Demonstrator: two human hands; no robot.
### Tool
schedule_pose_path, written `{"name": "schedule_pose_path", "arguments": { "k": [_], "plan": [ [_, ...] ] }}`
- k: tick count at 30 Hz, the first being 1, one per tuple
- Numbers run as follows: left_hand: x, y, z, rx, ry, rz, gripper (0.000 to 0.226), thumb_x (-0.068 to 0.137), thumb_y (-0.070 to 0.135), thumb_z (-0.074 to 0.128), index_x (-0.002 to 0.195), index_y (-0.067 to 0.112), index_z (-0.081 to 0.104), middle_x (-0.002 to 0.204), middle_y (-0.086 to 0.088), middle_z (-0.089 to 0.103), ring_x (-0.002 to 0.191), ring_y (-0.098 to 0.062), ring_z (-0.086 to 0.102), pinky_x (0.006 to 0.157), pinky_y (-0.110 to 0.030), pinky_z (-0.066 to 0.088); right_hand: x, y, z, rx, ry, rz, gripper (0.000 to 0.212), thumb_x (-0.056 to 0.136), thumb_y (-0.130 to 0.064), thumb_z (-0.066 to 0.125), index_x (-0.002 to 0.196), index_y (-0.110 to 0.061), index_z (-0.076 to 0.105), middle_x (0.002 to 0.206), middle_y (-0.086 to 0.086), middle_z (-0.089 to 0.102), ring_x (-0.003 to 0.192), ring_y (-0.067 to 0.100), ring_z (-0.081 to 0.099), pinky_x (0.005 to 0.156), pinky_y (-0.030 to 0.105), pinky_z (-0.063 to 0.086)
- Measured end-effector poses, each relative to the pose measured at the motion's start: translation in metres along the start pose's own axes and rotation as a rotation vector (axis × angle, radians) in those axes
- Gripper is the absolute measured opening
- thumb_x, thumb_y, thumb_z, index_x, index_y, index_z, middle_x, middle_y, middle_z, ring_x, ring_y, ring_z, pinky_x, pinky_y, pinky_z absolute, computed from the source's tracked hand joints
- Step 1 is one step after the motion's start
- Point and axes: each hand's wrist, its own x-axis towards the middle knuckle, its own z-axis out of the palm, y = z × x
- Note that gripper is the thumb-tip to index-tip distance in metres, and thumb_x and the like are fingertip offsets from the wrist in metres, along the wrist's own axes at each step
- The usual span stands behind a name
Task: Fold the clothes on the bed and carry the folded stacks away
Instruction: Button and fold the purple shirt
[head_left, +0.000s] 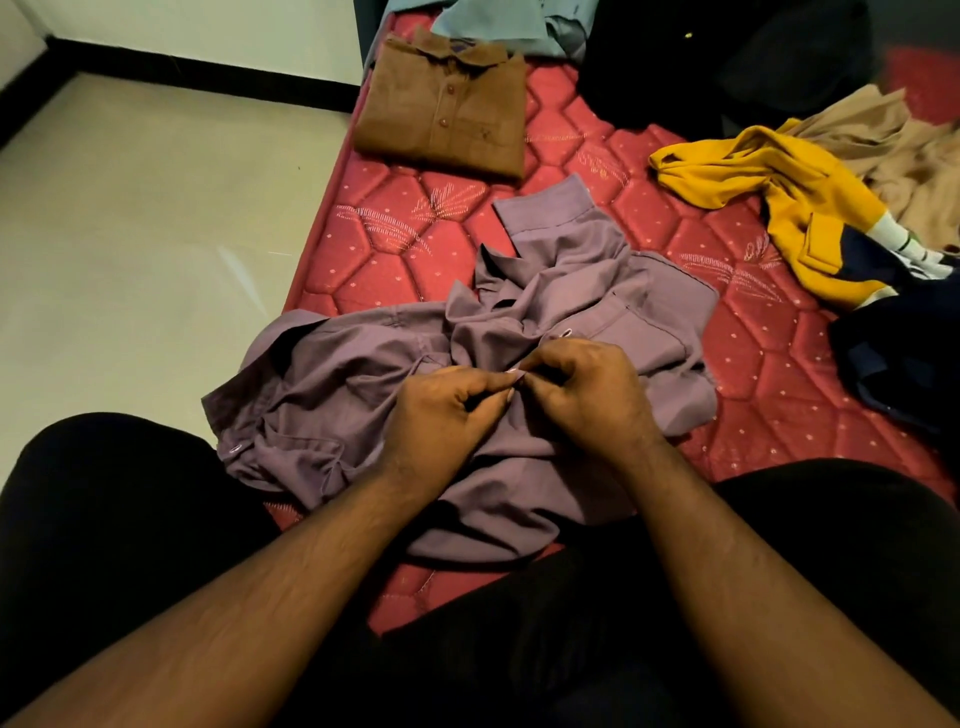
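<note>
A person sits on the red quilted mattress (395, 228), dark-clad legs spread to either side, with a crumpled mauve shirt (519, 332) lying on the bed between the knees. Both hands meet over the middle of that shirt: the left hand (441, 410) has its thumb and fingers curled in a pinch on the fabric at the front placket, and the right hand (587, 389) pinches the same spot from the other side, fingertips of the two hands almost touching. A pale button shows just above the right hand's knuckles, and one cuff of the shirt lies stretched toward the far side. Beyond it, near the mattress's left edge, a brown shirt (452, 109) lies neatly folded with its collar and buttons up. To the right, a yellow garment (779, 208) lies in a loose heap, touching a beige cloth (893, 150) behind it and dark navy clothing (904, 343) nearer the person. A light blue garment (498, 21) sits at the far end, beside a pile of black fabric (701, 67)
</note>
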Motion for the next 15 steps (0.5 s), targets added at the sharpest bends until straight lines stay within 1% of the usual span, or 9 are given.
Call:
{"name": "schedule_pose_path", "arguments": {
  "k": [2,4,6,7,9,11,12,13,15],
  "plan": [
    [0.004,0.001,0.002,-0.083,-0.060,-0.108,0.022,0.081,0.012,0.073,0.102,0.015,0.077,0.092,0.004,0.076,0.081,-0.006,0.071,0.076,-0.027,0.057,-0.002,-0.001,-0.001,-0.025,0.009,0.060,0.019,0.079,-0.034,0.059,0.087,-0.021,0.072,0.084,-0.002,0.072,0.081,0.022,0.067,0.068,0.038,0.053],
    [0.008,0.002,0.000,-0.135,-0.134,-0.183,0.022,0.081,0.006,0.074,0.100,0.015,0.078,0.093,0.008,0.076,0.082,-0.001,0.070,0.079,-0.024,0.056,-0.003,-0.002,0.001,-0.081,-0.016,0.103,0.015,0.084,-0.033,0.060,0.091,-0.022,0.065,0.089,0.003,0.071,0.087,0.029,0.064,0.070,0.038,0.051],
    [0.010,-0.002,-0.009,-0.093,-0.192,-0.197,0.021,0.080,0.002,0.073,0.095,0.016,0.078,0.087,0.011,0.075,0.077,0.004,0.067,0.075,-0.016,0.053,-0.003,0.000,0.002,-0.118,-0.110,0.152,0.013,0.088,-0.034,0.058,0.092,-0.023,0.053,0.093,0.007,0.069,0.088,0.033,0.061,0.072,0.039,0.049],
    [0.011,-0.005,-0.016,-0.035,-0.229,-0.200,0.021,0.079,0.002,0.072,0.093,0.016,0.078,0.085,0.011,0.074,0.075,0.003,0.066,0.074,-0.016,0.052,-0.002,0.002,-0.001,-0.108,-0.170,0.180,0.014,0.089,-0.033,0.057,0.091,-0.024,0.047,0.091,0.008,0.067,0.086,0.033,0.060,0.072,0.040,0.049],
    [0.013,-0.012,-0.031,0.092,-0.317,-0.237,0.024,0.077,0.000,0.069,0.090,0.018,0.078,0.085,0.006,0.075,0.074,-0.003,0.067,0.075,-0.020,0.053,0.003,0.015,-0.011,-0.029,-0.303,0.270,0.020,0.087,-0.030,0.062,0.085,-0.022,0.043,0.077,0.001,0.062,0.077,0.028,0.058,0.071,0.039,0.049],
    [0.015,-0.016,-0.044,0.128,-0.383,-0.320,0.028,0.073,-0.003,0.067,0.087,0.020,0.076,0.082,0.004,0.074,0.073,-0.008,0.067,0.075,-0.025,0.054,0.005,0.024,-0.026,0.056,-0.465,0.351,0.020,0.084,-0.024,0.070,0.080,-0.021,0.051,0.070,-0.006,0.059,0.069,0.017,0.056,0.066,0.030,0.046],
    [0.017,-0.017,-0.048,0.134,-0.405,-0.345,0.030,0.072,-0.004,0.066,0.084,0.022,0.074,0.080,0.005,0.073,0.072,-0.010,0.067,0.074,-0.028,0.055,0.004,0.024,-0.031,0.079,-0.533,0.370,0.014,0.084,-0.022,0.071,0.083,-0.021,0.057,0.073,-0.006,0.062,0.070,0.014,0.058,0.066,0.026,0.044],
    [0.020,-0.017,-0.051,0.160,-0.426,-0.348,0.031,0.071,-0.002,0.067,0.082,0.026,0.072,0.079,0.006,0.072,0.071,-0.011,0.066,0.073,-0.030,0.055,0.002,0.024,-0.033,0.044,-0.577,0.353,0.009,0.085,-0.021,0.071,0.090,-0.019,0.063,0.082,-0.003,0.066,0.076,0.014,0.061,0.068,0.024,0.043],
    [0.024,-0.017,-0.055,0.307,-0.493,-0.327,0.027,0.072,0.005,0.067,0.075,0.032,0.062,0.080,0.008,0.068,0.075,-0.016,0.065,0.073,-0.033,0.054,0.001,0.018,-0.034,-0.134,-0.619,0.279,0.020,0.089,-0.022,0.064,0.108,-0.020,0.067,0.107,0.001,0.069,0.098,0.018,0.063,0.076,0.022,0.042]
  ]
}}
